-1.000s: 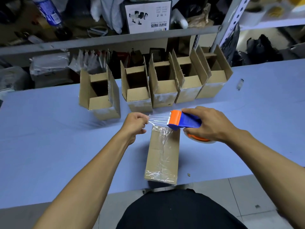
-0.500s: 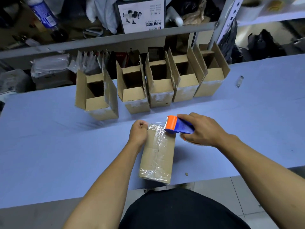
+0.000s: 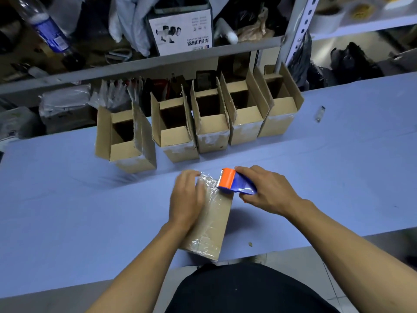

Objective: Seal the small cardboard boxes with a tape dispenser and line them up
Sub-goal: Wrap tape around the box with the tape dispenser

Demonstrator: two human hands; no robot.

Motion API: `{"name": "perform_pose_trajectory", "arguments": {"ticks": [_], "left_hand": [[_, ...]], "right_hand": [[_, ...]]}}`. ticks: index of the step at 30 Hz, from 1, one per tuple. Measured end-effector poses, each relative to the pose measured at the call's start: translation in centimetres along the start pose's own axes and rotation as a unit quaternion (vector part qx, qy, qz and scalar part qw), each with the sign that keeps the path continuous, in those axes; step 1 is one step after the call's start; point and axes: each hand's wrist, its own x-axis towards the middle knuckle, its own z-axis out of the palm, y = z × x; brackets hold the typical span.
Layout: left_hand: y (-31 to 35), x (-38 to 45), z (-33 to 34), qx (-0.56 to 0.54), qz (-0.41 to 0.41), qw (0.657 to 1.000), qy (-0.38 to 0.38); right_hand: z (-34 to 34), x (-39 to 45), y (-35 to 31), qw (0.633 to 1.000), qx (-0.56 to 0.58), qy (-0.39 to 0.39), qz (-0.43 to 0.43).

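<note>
A small closed cardboard box (image 3: pixel 214 222) lies on its side near the front edge of the blue table (image 3: pixel 67 211), with clear tape crinkled over its far end. My left hand (image 3: pixel 186 199) lies flat on the box's left part, fingers straight, pressing the tape down. My right hand (image 3: pixel 266 190) grips the orange and blue tape dispenser (image 3: pixel 232 182), whose orange head touches the far right corner of the box. Several open-topped boxes (image 3: pixel 212 123) stand in a row at the back of the table.
The leftmost standing box (image 3: pixel 126 141) stands a little apart from the others. A metal shelf (image 3: pixel 135 66) with clutter runs behind the row. A small clear scrap (image 3: pixel 320 114) lies at the right. The table's front edge (image 3: pixel 293 242) is close to my body.
My left hand has let go of the stretched tape and opened flat onto the box. The dispenser came down from above the box to its far end.
</note>
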Motion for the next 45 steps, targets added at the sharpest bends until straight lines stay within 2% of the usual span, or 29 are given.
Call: {"name": "perform_pose_trajectory", "arguments": {"ticks": [1, 3, 5, 8, 12, 17, 22, 24, 27, 29, 36, 41, 43, 45], "left_hand": [[0.0, -0.7, 0.3, 0.036, 0.06, 0.994, -0.083], [0.1, -1.4, 0.9, 0.128, 0.091, 0.962, -0.224], [0.2, -1.6, 1.3, 0.212, 0.102, 0.934, -0.268], [0.5, -1.5, 1.3, 0.265, 0.092, 0.917, -0.283], [0.4, -1.6, 1.3, 0.288, 0.075, 0.914, -0.275], [1.0, -1.7, 1.1, 0.281, 0.073, 0.918, -0.272], [1.5, -1.8, 1.4, 0.262, 0.053, 0.927, -0.264], [1.7, -1.8, 1.6, 0.249, 0.04, 0.933, -0.258], [2.0, -2.0, 1.9, 0.218, 0.025, 0.943, -0.25], [2.0, -2.5, 2.2, 0.209, 0.013, 0.949, -0.237], [2.9, -2.9, 3.0, 0.206, -0.017, 0.957, -0.204], [3.1, -3.3, 3.2, 0.211, -0.015, 0.954, -0.212], [2.6, -3.2, 2.8, 0.144, -0.02, 0.968, -0.204], [2.3, -3.3, 2.5, 0.027, -0.058, 0.99, -0.126]], "right_hand": [[-0.1, 0.0, 0.1, 1.0, -0.001, 0.001, -0.001], [-0.2, 0.0, 0.3, 1.0, -0.005, -0.001, -0.005], [-0.3, 0.0, 0.2, 1.0, -0.009, -0.006, -0.009], [-0.3, 0.2, 0.5, 1.0, -0.003, -0.01, -0.017], [-0.3, -0.9, 2.2, 0.999, 0.02, -0.018, -0.039], [-1.1, -3.4, 6.8, 0.999, 0.006, -0.035, -0.019], [-0.7, -4.0, 7.6, 0.997, 0.026, -0.064, -0.027], [-0.9, -3.9, 7.4, 0.998, -0.011, -0.059, -0.034], [-1.2, -2.7, 5.4, 0.986, -0.139, -0.051, -0.073], [-1.4, -1.5, 3.2, 0.979, -0.185, -0.044, -0.076], [-0.9, 0.0, -0.7, 0.969, -0.247, -0.02, -0.011], [1.8, 1.0, -1.2, 0.975, -0.203, -0.043, 0.074], [2.8, 1.0, -0.7, 0.976, -0.19, -0.017, 0.101], [3.4, 1.1, -0.1, 0.979, -0.149, -0.021, 0.137]]}}
